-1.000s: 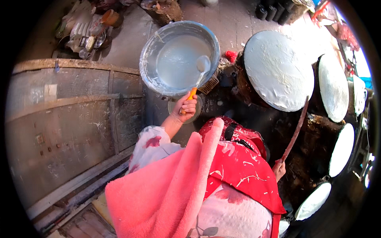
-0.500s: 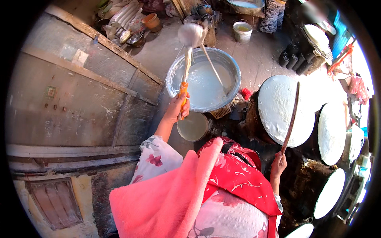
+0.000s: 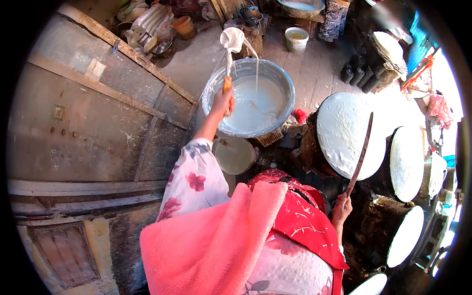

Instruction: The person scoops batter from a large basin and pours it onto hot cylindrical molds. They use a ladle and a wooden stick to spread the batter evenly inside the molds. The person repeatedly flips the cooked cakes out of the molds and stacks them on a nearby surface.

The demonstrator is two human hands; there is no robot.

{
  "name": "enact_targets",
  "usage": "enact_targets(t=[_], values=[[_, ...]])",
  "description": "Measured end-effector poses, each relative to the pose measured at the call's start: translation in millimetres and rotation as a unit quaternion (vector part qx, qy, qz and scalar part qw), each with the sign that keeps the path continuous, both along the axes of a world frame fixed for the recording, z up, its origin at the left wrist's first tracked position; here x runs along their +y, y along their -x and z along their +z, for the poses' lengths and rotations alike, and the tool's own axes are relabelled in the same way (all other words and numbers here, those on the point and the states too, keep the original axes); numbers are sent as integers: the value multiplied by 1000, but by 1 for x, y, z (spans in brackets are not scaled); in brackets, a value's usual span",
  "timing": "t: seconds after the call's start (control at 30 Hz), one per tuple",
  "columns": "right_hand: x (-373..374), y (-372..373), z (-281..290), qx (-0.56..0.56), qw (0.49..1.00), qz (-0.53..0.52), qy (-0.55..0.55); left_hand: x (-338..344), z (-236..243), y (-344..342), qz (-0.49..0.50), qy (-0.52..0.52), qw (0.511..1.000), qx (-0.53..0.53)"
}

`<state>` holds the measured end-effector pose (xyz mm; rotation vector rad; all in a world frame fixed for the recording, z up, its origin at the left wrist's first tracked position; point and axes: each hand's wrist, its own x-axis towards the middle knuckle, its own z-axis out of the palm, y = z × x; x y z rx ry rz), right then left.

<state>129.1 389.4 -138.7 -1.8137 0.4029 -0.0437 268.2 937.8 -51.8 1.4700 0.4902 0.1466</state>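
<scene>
My left hand (image 3: 222, 103) is closed round the orange handle of a ladle (image 3: 232, 39), whose white-coated bowl is raised over the far rim of a wide basin (image 3: 290, 105). White batter (image 3: 258, 101) fills part of the basin, and a strand of it drips down from the ladle. In my right hand (image 3: 342, 208) is the lower end of a long, thin, slightly curved wooden stick (image 3: 364, 150), pointing up and away. The stick passes in front of a round drum top covered in white (image 3: 344, 128).
More white-topped rounds (image 3: 407, 162) line the right side. A bucket of cloudy liquid (image 3: 235, 156) stands below the basin. Beyond are a white bucket (image 3: 296, 40), an orange bucket (image 3: 184, 27) and dark cylinders (image 3: 361, 76). A wooden-framed panel wall (image 3: 98, 132) runs along the left.
The ladle has turned over at about the same height, and batter now streams from it into the basin. My left arm has reached farther forward. The stick has barely moved.
</scene>
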Motion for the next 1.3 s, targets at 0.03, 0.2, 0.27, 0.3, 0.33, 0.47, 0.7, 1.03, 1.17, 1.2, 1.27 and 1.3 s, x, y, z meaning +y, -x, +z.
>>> enact_targets(t=[0.03,0.2,0.27,0.3,0.33,0.47,0.7,1.03,1.17,1.2,1.27,1.3], values=[[-1,-2,-1,2,1000,0,-3,1,15,-15,5,97,995,5],[-5,-8,-5,-20,1000,4,17,31,92,-51,-77,176,980,-58],[-10,-9,-12,-44,998,7,40,41,144,-60,-110,132,979,-111],[-13,-9,-14,-64,996,13,55,45,171,-65,-123,105,977,-139],[-7,-17,-17,-88,994,27,58,54,208,-62,-128,81,974,-166],[11,-24,-7,-50,998,37,17,70,297,-69,-141,-8,953,-268],[34,-23,-17,-65,996,52,36,69,234,-41,-93,183,961,-187],[20,0,-21,8,998,53,41,-2,62,52,78,-14,997,21],[19,-10,-18,-4,999,43,14,-10,25,55,57,-207,975,48],[19,-12,-17,-3,999,34,-2,-10,15,51,35,-181,982,48],[19,-13,-19,11,999,32,-13,-21,27,35,2,93,994,60],[16,-12,-23,11,999,34,-17,-21,27,27,-16,213,976,54]])
